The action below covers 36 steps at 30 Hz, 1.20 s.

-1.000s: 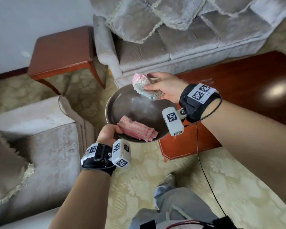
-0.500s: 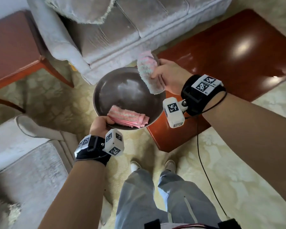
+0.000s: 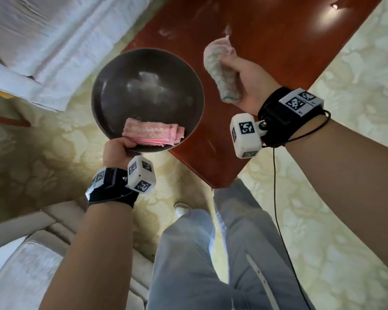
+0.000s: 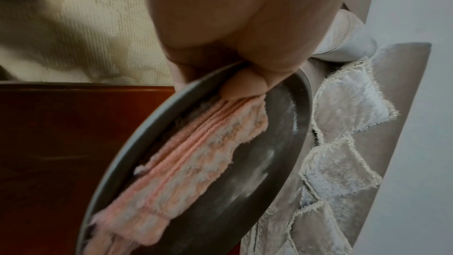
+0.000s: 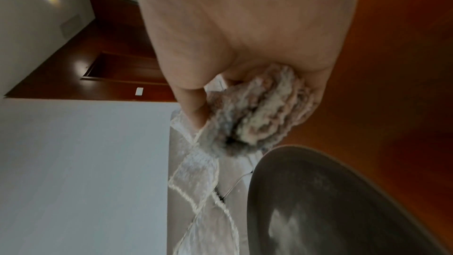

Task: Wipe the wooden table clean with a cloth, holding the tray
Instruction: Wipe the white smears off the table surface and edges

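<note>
Head view: the right hand (image 3: pixel 244 86) has its fingers curled tight round a rolled cloth (image 3: pixel 220 74), whose long axis runs away from the person. It hangs above the red wooden worktop (image 3: pixel 278 41), which lies straight below and ahead of that hand, so the right hand is by my judgement the nearer one for wiping. Whether the roll touches the wood I cannot tell. The left hand (image 3: pixel 117 148) pinches the near rim of the round dark tray (image 3: pixel 112 70), held beside the cloth over the worktop's corner. A folded pink cloth (image 3: pixel 154 134) lies in the tray by the thumb.

Left wrist view: the thumb presses on the tray (image 4: pixel 277 162) rim and on the end of the folded pink cloth (image 4: pixel 191 158).

Right wrist view: fingers (image 5: pixel 193 104) clamp the rolled cloth (image 5: pixel 264 111), just beside the tray (image 5: pixel 343 191) edge.

Count: two cloths, one tray, one worktop.
</note>
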Available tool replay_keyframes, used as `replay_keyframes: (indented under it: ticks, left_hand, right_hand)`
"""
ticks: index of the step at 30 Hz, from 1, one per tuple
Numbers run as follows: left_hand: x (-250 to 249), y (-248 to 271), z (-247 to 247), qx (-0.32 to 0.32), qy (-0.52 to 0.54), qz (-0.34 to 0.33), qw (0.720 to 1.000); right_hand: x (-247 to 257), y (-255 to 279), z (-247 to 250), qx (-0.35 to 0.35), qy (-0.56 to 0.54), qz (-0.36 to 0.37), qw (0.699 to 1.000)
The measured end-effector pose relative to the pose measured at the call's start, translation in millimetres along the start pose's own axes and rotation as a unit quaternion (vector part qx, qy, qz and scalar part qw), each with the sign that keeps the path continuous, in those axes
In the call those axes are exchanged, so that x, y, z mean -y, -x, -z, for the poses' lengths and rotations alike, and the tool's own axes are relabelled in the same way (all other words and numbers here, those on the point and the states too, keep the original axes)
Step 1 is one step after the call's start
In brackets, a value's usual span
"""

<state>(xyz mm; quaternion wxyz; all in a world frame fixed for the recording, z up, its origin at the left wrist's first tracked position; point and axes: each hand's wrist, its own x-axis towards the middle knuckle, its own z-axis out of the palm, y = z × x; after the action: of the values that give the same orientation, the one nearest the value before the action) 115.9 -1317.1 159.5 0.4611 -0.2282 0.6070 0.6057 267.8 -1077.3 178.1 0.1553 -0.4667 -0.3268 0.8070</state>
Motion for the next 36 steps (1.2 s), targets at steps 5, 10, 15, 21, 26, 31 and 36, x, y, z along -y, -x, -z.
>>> replay_keyframes:
  ticks: [5, 10, 15, 21, 26, 31, 36]
  left_hand:
    - [24, -93, -9, 0.026, 0.078, 0.021, 0.996]
    - [40, -152, -44, 0.037, 0.156, -0.001, 0.987]
    - [51, -178, -104, 0.069, 0.206, -0.007, 0.976]
    - [55, -207, -146, 0.052, 0.228, 0.005, 0.972]
    - [55, -215, -165, 0.05, 0.224, -0.007, 0.973]
    - [56, -223, -166, 0.053, 0.226, -0.005, 0.973]
    - [56, -225, -166, 0.041, 0.197, -0.01, 0.979]
  right_hand:
    - [-27, -64, 74, -0.122, 0.049, 0.031, 0.991]
    - [-43, -122, 133, -0.209, 0.118, 0.009, 0.971]
    - [-44, -170, 163, -0.233, 0.204, -0.018, 0.951]
    - [-38, -204, 191, -0.253, 0.305, 0.015, 0.918]
    - [-37, -222, 210, -0.296, 0.398, 0.047, 0.867]
    - [-37, -229, 234, -0.304, 0.49, 0.084, 0.813]
    - [-35, -239, 245, -0.306, 0.556, 0.111, 0.765]
